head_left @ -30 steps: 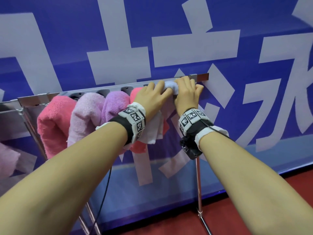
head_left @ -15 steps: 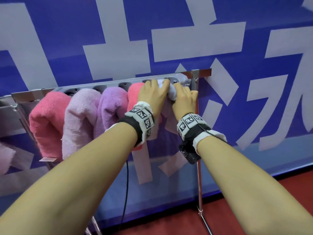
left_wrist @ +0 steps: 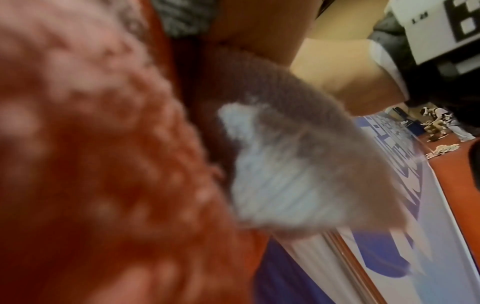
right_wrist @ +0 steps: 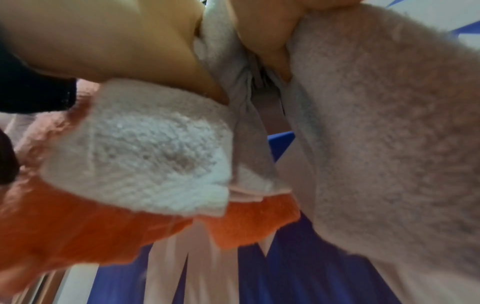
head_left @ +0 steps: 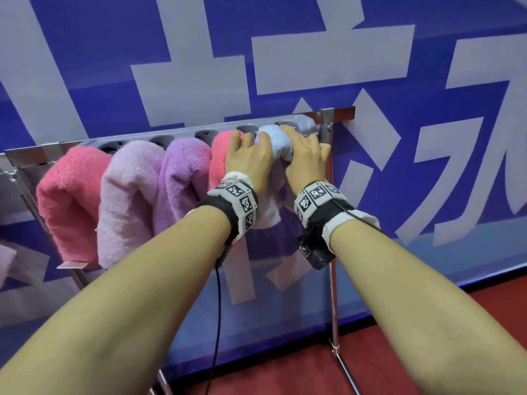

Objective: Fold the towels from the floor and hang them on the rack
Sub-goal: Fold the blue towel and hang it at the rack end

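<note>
Head view: a metal rack stands before a blue banner with large pale characters. Going left to right, a pink towel, a pale pink towel, a purple towel and a coral towel hang folded over the rack's top bar, each touching the next. Just right of the coral one, a white towel is draped over the bar near its right end. The left hand lies on the white towel's left side and partly on the coral towel, fingers curved over the bar; the right hand covers the white towel's right side the same way. Each grip looks bent around the cloth. In the right wrist view a thumb presses into the white towel's folds. The left wrist view is blurred, showing coral pile and a white corner. Red floor lies below.
</note>
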